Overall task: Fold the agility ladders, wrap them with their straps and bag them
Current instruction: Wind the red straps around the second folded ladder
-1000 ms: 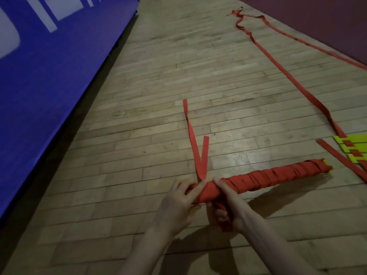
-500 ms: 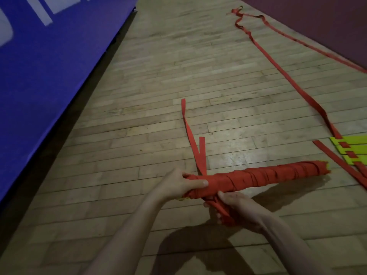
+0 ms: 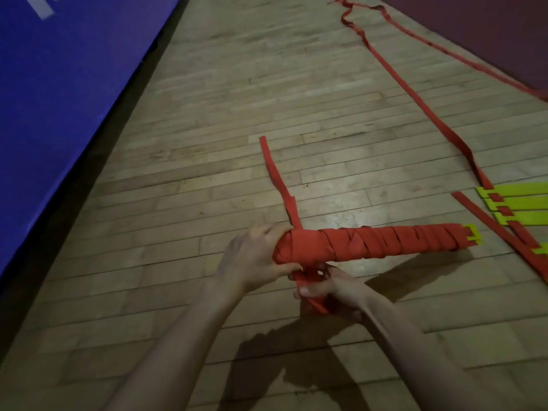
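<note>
A folded agility ladder bundle, wound all over in red strap with yellow rung ends showing at its right tip, lies across the wooden floor. My left hand grips the bundle's left end. Just below it, my right hand pinches the loose red strap end under the bundle. Another free strap tail runs away from the left end over the floor.
A second ladder's yellow rungs with long red straps lie at the right, trailing far up the floor. A blue padded mat borders the left. A dark red wall stands at the upper right.
My left hand moved from the top of the bundle to clasp its left end. My right hand dropped below the bundle and pulled the strap end down. One upright tail shortened.
</note>
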A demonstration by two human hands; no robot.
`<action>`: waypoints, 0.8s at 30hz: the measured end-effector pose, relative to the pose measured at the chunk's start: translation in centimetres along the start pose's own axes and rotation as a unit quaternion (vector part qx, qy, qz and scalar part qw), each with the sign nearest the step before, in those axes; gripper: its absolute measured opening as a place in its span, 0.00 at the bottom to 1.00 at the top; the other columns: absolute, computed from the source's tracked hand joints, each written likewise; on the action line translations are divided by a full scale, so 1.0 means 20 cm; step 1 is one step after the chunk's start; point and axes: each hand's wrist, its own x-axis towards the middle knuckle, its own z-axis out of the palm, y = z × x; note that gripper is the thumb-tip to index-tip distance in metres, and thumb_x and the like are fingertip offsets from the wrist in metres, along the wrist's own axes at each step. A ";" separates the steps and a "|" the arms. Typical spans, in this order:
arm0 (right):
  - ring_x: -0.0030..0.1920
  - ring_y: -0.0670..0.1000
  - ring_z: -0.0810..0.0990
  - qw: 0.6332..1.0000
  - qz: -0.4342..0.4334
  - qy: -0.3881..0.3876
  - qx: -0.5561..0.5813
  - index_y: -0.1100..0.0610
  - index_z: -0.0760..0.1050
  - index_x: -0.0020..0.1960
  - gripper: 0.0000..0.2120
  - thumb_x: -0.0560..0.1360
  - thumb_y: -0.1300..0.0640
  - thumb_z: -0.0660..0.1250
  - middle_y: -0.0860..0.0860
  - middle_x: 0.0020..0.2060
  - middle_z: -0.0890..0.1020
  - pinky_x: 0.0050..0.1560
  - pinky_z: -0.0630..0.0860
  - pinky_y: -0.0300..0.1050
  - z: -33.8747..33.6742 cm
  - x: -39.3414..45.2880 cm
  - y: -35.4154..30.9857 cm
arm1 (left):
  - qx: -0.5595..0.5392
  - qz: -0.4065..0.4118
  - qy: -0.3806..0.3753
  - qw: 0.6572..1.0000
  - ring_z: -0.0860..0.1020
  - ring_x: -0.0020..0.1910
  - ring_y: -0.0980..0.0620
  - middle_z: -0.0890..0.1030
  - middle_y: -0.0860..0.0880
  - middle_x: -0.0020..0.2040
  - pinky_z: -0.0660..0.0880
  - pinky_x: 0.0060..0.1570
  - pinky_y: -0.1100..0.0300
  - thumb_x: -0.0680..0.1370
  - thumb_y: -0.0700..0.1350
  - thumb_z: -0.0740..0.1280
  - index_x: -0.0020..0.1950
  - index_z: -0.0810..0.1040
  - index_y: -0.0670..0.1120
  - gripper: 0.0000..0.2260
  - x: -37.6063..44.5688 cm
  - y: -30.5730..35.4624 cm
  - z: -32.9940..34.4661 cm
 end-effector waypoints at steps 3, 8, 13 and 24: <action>0.38 0.48 0.81 0.997 0.004 -0.045 0.061 0.61 0.77 0.58 0.19 0.68 0.65 0.73 0.51 0.39 0.83 0.39 0.78 0.42 -0.01 -0.03 -0.01 | 0.073 0.070 0.064 0.993 0.76 0.57 0.49 0.78 0.50 0.59 0.76 0.49 0.54 0.67 0.59 0.75 0.68 0.71 0.49 0.33 -0.01 0.01 -0.02; 0.40 0.52 0.81 0.987 0.007 -0.081 0.142 0.60 0.76 0.62 0.23 0.67 0.71 0.71 0.54 0.48 0.83 0.39 0.79 0.44 -0.05 -0.05 0.00 | 0.109 0.138 0.164 0.971 0.79 0.47 0.46 0.82 0.50 0.50 0.78 0.37 0.54 0.66 0.56 0.74 0.60 0.77 0.47 0.25 0.01 -0.07 -0.04; 0.33 0.49 0.80 0.965 0.024 -0.085 0.247 0.65 0.73 0.67 0.29 0.66 0.71 0.73 0.58 0.46 0.83 0.31 0.79 0.38 -0.01 -0.03 -0.01 | 0.166 0.164 0.214 0.949 0.76 0.51 0.46 0.81 0.48 0.53 0.76 0.40 0.52 0.71 0.53 0.64 0.62 0.72 0.48 0.21 -0.05 -0.11 0.02; 0.19 0.42 0.62 0.956 0.069 0.175 0.226 0.64 0.75 0.58 0.24 0.71 0.48 0.73 0.58 0.39 0.84 0.16 0.59 0.33 0.16 0.04 -0.04 | 0.086 0.169 0.170 0.967 0.75 0.56 0.47 0.76 0.49 0.59 0.76 0.49 0.48 0.72 0.46 0.69 0.65 0.70 0.50 0.22 -0.18 -0.14 0.15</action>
